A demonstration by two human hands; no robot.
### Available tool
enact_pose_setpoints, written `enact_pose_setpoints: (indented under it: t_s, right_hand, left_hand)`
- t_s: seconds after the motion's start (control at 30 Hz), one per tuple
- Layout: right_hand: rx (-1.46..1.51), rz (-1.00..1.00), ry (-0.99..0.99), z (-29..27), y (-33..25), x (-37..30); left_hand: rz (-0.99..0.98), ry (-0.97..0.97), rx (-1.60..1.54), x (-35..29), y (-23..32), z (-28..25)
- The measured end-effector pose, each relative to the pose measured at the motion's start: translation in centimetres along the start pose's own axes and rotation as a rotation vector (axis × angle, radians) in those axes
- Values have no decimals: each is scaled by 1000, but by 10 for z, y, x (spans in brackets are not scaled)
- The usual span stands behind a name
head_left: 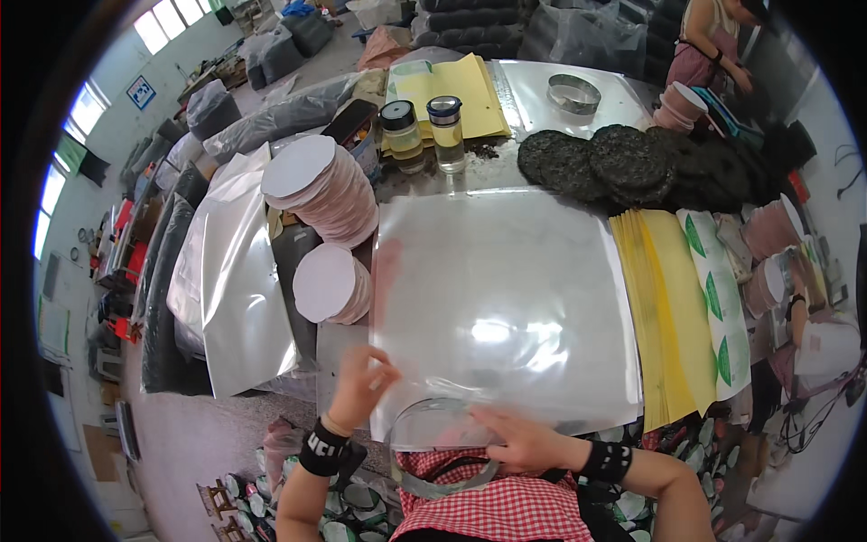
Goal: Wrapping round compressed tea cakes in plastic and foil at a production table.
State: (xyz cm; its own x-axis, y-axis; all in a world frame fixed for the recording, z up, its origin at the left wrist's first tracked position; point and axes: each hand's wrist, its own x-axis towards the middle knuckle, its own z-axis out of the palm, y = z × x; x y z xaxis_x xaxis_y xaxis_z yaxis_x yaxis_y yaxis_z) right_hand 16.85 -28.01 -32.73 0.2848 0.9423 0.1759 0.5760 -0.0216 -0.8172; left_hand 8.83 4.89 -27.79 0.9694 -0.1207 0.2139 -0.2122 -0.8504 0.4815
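At the table's front edge, a shiny hoop-shaped ring [442, 491] overlaps the near edge of a stack of clear plastic sheets [506, 262] and sits close to my body. My right hand [522, 441] grips the ring's right side, fingers over its rim and thumb lower down. My left hand [361, 387] hovers near the sheets' front left corner, left of the ring. Its fingers are loosely curled and a little apart, with nothing visible in them.
Stacks of pale pink discs [327, 285] stand left; yellow paper sheets [664, 316] lie right. Behind are two lidded jars [447, 135], dark round cakes [623, 163] and another metal ring [573, 94]. Another person [709, 45] is at the far right.
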Motion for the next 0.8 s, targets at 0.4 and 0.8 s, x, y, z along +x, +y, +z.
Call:
enact_pose_setpoints:
  t_s: [0.4, 0.8]
  right_hand:
    - [-559, 338, 287, -11, 53, -28]
    - [-484, 481, 1076, -346, 196, -5]
  left_hand:
    - [-136, 56, 245, 27, -18, -11]
    - [-344, 218, 592, 33, -85, -14]
